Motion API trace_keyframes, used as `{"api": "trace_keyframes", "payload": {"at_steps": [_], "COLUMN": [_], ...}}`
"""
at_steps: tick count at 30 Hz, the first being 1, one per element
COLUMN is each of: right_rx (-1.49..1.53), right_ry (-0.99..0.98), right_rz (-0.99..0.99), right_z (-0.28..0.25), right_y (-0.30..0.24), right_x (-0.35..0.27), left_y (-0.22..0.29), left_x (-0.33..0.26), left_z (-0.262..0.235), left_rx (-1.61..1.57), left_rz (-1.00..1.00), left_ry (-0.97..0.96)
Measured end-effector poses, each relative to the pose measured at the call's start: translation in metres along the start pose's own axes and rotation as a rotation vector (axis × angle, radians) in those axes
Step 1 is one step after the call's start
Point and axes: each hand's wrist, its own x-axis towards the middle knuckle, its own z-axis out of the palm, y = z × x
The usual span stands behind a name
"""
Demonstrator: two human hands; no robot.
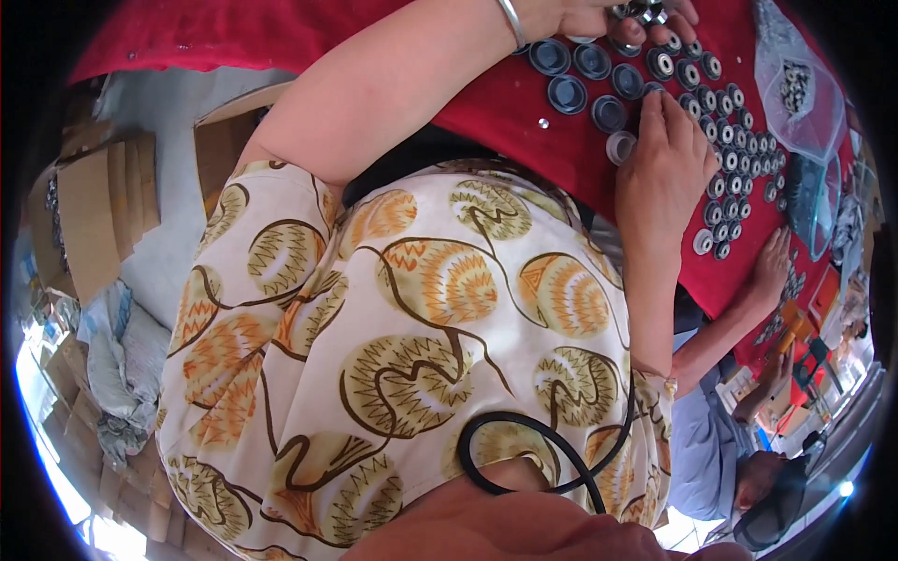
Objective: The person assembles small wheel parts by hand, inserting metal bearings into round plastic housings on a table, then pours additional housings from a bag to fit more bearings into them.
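While the left hand (pixel 599 17) cups metal pieces (pixel 647 11), the half-curled right hand (pixel 662 161) touches a cap (pixel 652 88).

A short-sleeved white top (pixel 500 360) is worn, printed with rounded, zigzag-patterned motifs in orange and olive green, linked by curling brown lines. The left wrist (pixel 533 21) is circled by a silver-coloured bangle (pixel 512 23). A black cable (pixel 465 455) is looped near the neckline; dark legwear (pixel 398 166), barely seen, is apparently worn.

Text check, head view: no lettering, labels, numbers or signs legible on dark round cups (pixel 608 113), cardboard box (pixel 89 210) or patterned shirt (pixel 440 280)
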Motion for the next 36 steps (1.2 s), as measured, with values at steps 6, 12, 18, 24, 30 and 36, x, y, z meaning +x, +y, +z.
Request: {"api": "trace_keyframes", "payload": {"at_steps": [6, 12, 18, 24, 30, 36], "right_rx": [0.726, 0.483, 0.553, 0.583, 0.492, 0.431], "right_ry": [0.254, 0.314, 0.261, 0.181, 0.143, 0.167], "right_rz": [0.334, 0.061, 0.108, 0.06, -0.059, -0.049], "right_z": [-0.004, 0.004, 0.006, 0.006, 0.021, 0.017], "right_y": [0.037, 0.027, 0.03, 0.02, 0.021, 0.022], "right_x": [0.009, 0.046, 0.048, 0.031, 0.033, 0.029], "left_y": [0.0, -0.007, -0.003, 0.009, 0.01, 0.01], "left_x": [0.002, -0.001, 0.002, 0.005, 0.012, 0.013], "left_z": [0.007, 0.01, 0.01, -0.003, -0.015, -0.011], "left_rx": [0.083, 0.258, 0.349, 0.313, 0.126, 0.02], "left_rz": [-0.134, -0.214, -0.203, -0.074, 0.056, 0.004], "left_ry": [-0.063, -0.11, -0.193, 0.004, 0.051, -0.084]}}
